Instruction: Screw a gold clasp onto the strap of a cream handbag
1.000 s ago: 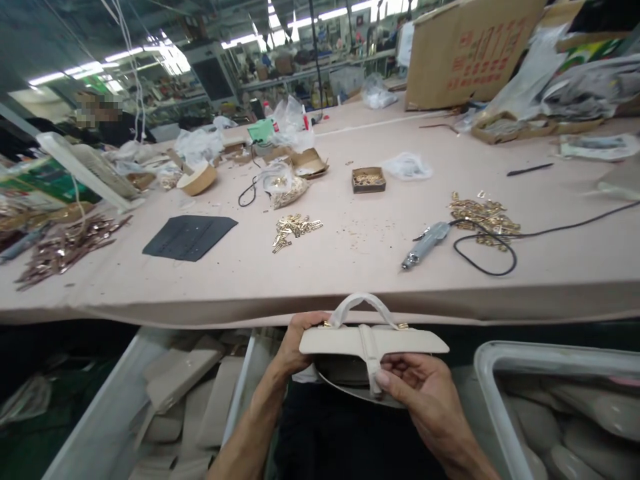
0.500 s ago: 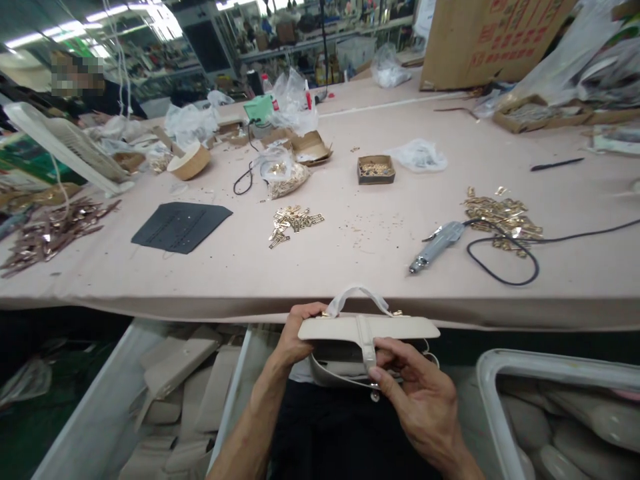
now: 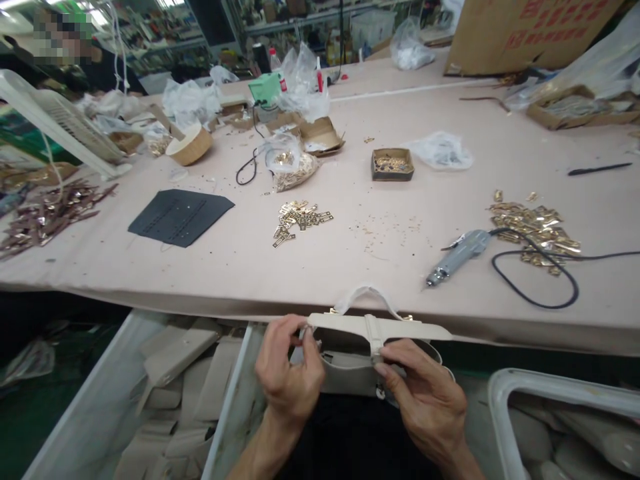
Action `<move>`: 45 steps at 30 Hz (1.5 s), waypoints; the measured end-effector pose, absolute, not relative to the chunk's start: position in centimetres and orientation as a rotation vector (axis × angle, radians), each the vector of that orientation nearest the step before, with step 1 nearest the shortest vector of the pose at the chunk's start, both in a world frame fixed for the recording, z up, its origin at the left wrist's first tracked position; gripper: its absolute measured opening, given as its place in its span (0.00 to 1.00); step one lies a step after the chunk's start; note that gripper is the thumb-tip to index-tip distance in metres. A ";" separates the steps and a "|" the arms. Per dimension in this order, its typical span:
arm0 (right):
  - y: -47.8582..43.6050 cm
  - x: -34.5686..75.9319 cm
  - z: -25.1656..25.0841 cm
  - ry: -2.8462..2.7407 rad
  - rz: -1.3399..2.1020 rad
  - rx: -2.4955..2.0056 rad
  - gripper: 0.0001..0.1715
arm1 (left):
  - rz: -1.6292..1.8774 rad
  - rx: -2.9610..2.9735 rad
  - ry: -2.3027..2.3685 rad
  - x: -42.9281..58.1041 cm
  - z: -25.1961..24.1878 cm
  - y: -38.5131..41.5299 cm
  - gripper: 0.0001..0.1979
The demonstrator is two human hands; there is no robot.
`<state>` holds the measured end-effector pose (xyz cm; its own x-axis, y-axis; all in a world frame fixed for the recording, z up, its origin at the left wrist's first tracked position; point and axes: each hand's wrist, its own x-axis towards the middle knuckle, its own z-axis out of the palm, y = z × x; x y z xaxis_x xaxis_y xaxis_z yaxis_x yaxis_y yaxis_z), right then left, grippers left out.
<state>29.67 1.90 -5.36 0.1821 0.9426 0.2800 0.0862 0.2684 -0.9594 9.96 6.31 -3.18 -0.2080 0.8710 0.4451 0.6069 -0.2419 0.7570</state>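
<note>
Over the lap, just below the front edge of the table (image 3: 250, 273), a cream bag (image 3: 345, 381) is held between two hands that stand apart from each other. The left hand (image 3: 289, 370) pinches the left end of its flap (image 3: 340, 325) between thumb and fingers; the right hand (image 3: 433, 393) is clamped on the strap (image 3: 374, 339) at the middle of the flap. Under the flap the bag gapes, and its handle (image 3: 367, 291) arches up across the table edge. Room to the sides is tight: the wall of the left bin (image 3: 233, 407), holding beige pieces (image 3: 175, 360), runs close by the left forearm, and the rim of the right bin (image 3: 500, 407) stands near the right one. Above the bag, an open strip of tabletop follows the front edge. Beyond it on the right, a screwdriver (image 3: 463, 253) points its tip toward this edge, its cable (image 3: 540, 305) looping beside a heap of gold fittings (image 3: 543, 227). Further left lie a smaller gold pile (image 3: 300, 219) and a black sheet (image 3: 180, 217). Farther back, a small box (image 3: 393, 175) stands beside crumpled plastic (image 3: 443, 150), while a large carton (image 3: 530, 40) takes up the back right
</note>
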 end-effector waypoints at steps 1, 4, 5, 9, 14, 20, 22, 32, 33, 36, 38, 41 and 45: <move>2.0 29.6 -5.6 -1.209 0.829 -1.141 0.21 | 1.487 1.793 1.718 10.3 -2.8 5.6 0.16; 2.3 29.5 -6.1 -1.163 0.851 -1.158 0.26 | 1.306 1.681 1.566 11.4 -2.4 4.4 0.08; 2.4 29.5 -6.2 -1.157 0.858 -1.163 0.26 | 1.186 1.580 1.509 11.8 -2.5 4.4 0.04; 2.7 29.2 -6.2 -1.147 0.836 -1.209 0.25 | 0.928 1.064 1.240 13.1 -3.0 5.9 0.08; 2.5 29.0 -6.5 -1.126 0.826 -1.261 0.22 | 0.949 0.926 1.101 13.8 -2.7 6.9 0.12; 2.5 29.0 -7.2 -1.193 0.767 -1.311 0.22 | 0.953 0.922 1.104 13.9 -2.7 6.8 0.11; 2.5 29.0 -7.3 -1.205 0.743 -1.315 0.23 | 0.955 0.932 1.098 13.8 -2.9 6.9 0.11; 3.1 28.6 -6.7 -1.327 0.615 -1.203 0.22 | 0.950 0.972 1.071 13.9 -3.4 7.0 0.10; 3.2 28.6 -6.5 -1.349 0.604 -1.191 0.23 | 0.942 0.969 1.068 13.9 -3.5 7.1 0.10; 3.4 28.8 -5.9 -1.407 0.576 -1.190 0.23 | 0.916 0.976 1.054 13.8 -3.9 7.1 0.11; 3.4 28.9 -5.7 -1.447 0.541 -1.193 0.24 | 0.901 1.009 1.043 13.8 -4.1 7.1 0.12; 3.3 29.0 -5.5 -1.498 0.506 -1.166 0.27 | 0.888 1.046 1.012 13.7 -4.2 7.0 0.12; 3.5 29.0 -5.1 -1.515 0.497 -1.132 0.24 | 0.893 1.102 1.028 13.9 -4.3 6.6 0.08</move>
